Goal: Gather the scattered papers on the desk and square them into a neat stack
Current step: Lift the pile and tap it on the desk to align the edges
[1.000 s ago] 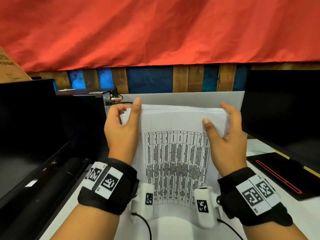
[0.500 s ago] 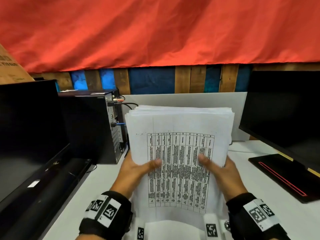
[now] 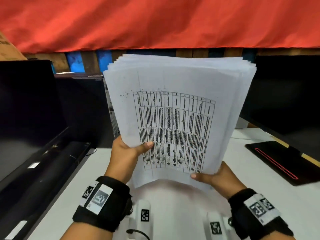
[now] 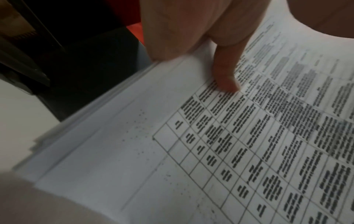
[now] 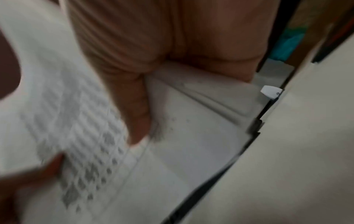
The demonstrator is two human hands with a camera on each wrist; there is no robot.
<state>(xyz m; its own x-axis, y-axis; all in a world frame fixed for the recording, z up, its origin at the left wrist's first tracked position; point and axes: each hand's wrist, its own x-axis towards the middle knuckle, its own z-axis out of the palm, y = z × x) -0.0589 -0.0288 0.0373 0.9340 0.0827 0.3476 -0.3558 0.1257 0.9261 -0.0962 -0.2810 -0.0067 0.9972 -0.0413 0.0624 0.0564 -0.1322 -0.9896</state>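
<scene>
Red cloth [image 3: 155,21] hangs across the back, wood and blue slats below it, white desk [image 3: 256,163] under my arms.

Stack of papers [image 3: 176,118] held upright off the desk, tilted a little to my right, between both my hands. Top edges fanned, not flush. Front sheet carries a printed table of columns; the text is too blurred to read in any view.

My left hand [image 3: 126,153] grips the stack's lower left edge, thumb [image 4: 224,75] pressed onto the table print, fingers behind the sheets. My right hand [image 3: 218,177] holds the lower right corner from below, thumb on the front sheet's bottom margin, fingers curled behind. Right wrist view is badly blurred; it shows only fingers against paper.

Both wrists wear black bands [image 3: 102,203] with square-coded white tags; no legible words on them.

Outward: dark monitor [image 3: 26,108] lying tilted at my left, black computer tower [image 3: 81,108] just behind it beside the stack. Another dark screen [image 3: 287,94] at my right, and a flat black pad with a red line [image 3: 277,161] on the desk, well apart from the papers.
</scene>
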